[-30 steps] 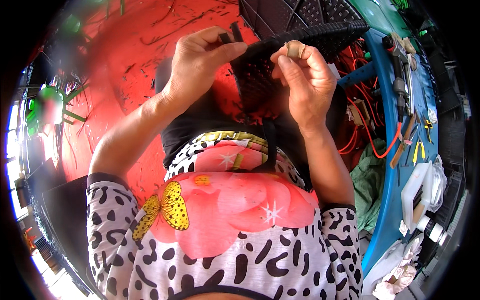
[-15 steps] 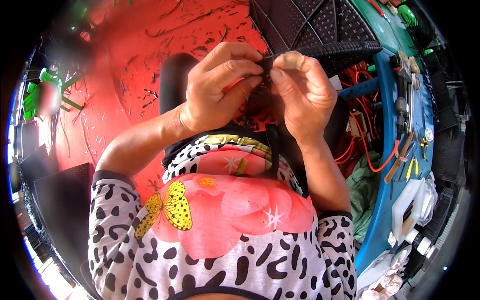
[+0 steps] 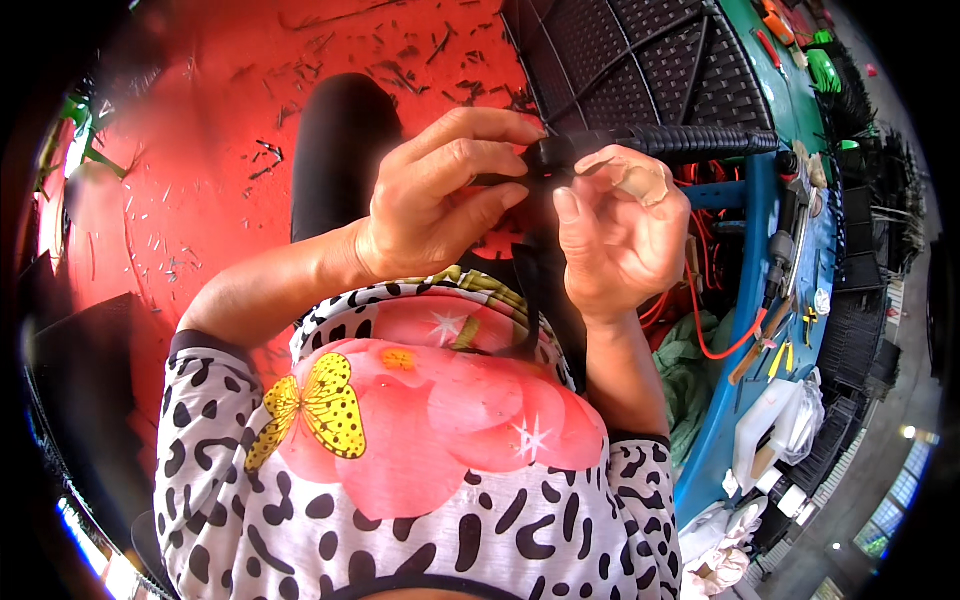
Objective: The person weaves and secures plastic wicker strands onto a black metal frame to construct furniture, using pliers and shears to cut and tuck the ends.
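The person seated before me works with both bare hands at a black bar wrapped in flat strip [image 3: 690,143], which forms the near edge of a black woven lattice panel [image 3: 640,75]. The bar lies crosswise, its left end between the two hands. The left hand [image 3: 445,195] is at this end, fingers bent and fingertips against or just beside the dark material; whether its grip pinches anything, I cannot tell. The right hand [image 3: 630,235] is just below the bar, palm turned up; its grip is spread, with a visible gap between thumb and index finger. A tan, band-like finger wrap [image 3: 643,183] encircles one right finger. To the person's right is a curved blue worktop [image 3: 722,425], carrying yellow-handled pliers [image 3: 782,360]. Thin black scraps [image 3: 270,160] lie on the red floor [image 3: 215,215].
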A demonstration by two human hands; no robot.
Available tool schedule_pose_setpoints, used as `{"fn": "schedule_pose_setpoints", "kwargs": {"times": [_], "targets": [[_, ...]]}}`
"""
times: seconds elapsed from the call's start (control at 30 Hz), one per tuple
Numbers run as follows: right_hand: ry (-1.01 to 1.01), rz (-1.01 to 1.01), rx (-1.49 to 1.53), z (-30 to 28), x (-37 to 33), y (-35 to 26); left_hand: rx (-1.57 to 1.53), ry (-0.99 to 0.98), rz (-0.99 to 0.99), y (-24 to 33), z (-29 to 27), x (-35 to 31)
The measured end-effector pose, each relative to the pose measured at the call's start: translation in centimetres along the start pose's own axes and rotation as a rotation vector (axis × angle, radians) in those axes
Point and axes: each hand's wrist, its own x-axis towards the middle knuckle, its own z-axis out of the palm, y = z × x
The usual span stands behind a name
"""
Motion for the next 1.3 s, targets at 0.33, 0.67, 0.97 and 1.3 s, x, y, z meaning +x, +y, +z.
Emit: {"fn": "schedule_pose_setpoints", "kwargs": {"times": [0.33, 0.67, 0.97, 1.3], "targets": [[-0.079, -0.188, -0.447, -1.1, -0.4, -1.0, -0.125, 0.021, -0.112, -0.4, 0.1, 0.0], [-0.175, -0.045, -0.484, -2.1, -0.4, -2.1, -0.56, 0.003, -0.668, -0.9, 0.0, 1.6], [-0.094, -0.1, -0.334, -1.1, 0.3, -1.9, -0.676, -0.162, -0.823, -1.0, -1.2, 3.2], [-0.148, -0.079, -0.315, -1.8, -0.3, -1.8, -0.66, -0.432, -0.846, -2.5, -1.8, 5.6]]}}
